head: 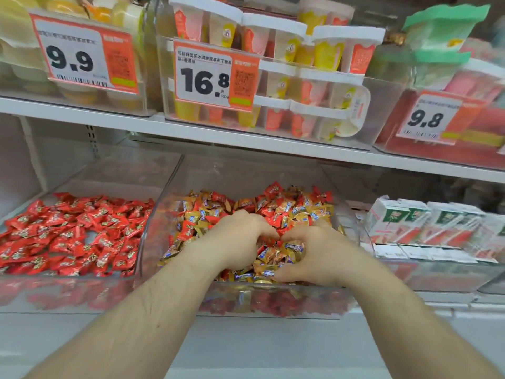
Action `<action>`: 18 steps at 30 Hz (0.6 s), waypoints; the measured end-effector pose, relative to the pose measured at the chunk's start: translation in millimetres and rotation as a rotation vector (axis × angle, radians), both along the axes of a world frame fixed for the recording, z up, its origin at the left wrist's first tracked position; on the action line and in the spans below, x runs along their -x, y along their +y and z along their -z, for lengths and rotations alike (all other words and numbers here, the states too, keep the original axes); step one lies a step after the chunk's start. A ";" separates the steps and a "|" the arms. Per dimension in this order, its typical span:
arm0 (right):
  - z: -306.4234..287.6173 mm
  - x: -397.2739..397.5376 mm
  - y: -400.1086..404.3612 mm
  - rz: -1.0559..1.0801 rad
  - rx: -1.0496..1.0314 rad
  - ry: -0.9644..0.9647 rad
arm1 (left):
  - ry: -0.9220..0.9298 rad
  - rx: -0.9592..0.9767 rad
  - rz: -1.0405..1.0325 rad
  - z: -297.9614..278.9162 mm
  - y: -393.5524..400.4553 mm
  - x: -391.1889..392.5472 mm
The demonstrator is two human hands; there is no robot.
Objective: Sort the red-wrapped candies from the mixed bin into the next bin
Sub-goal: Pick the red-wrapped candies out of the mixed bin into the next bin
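Both hands, left hand (pixel 240 236) and right hand (pixel 308 253), dig curled into the mixed bin (pixel 246 296) (what they hold is hidden); next, carry red candies (pixel 188 231) to the left bin (pixel 68 291).

Mixed bin (pixel 345 214) centre, next bin (pixel 153 243) touching left; both hands (pixel 240 236) inside mixed bin.

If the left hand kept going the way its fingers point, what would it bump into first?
Probably the right hand. The left hand has its fingers curled toward it over the mixed bin, nearly touching, with red and gold candies just beneath. Depth is hard to judge.
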State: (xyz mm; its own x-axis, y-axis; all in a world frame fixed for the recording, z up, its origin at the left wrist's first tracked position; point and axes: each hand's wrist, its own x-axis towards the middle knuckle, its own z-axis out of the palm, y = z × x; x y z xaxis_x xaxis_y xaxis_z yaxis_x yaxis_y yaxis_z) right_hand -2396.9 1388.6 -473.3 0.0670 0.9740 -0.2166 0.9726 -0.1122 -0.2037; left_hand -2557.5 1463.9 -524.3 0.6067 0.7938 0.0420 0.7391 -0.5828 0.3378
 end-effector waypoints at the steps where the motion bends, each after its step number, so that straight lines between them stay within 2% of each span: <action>1: 0.5 2.2 0.4 -0.021 0.018 -0.031 | 0.051 0.031 0.004 3.3 1.8 -2.8; 5: 8.1 4.8 9.0 -0.056 -0.004 -0.146 | 0.075 0.018 -0.054 8.5 8.6 -1.0; 8: 19.1 0.3 22.9 -0.013 -0.136 -0.169 | 0.040 -0.046 -0.090 1.5 7.8 11.7; 10: 26.6 -4.2 34.8 0.040 -0.239 -0.178 | -0.028 -0.017 -0.149 -2.7 4.6 23.4; 15: 29.6 -12.4 51.3 0.161 -0.393 -0.038 | -0.260 -0.001 -0.339 -21.0 -9.8 43.1; 18: 14.4 -17.4 42.0 0.183 -0.417 0.074 | -0.286 0.024 -0.390 -26.0 -14.6 45.4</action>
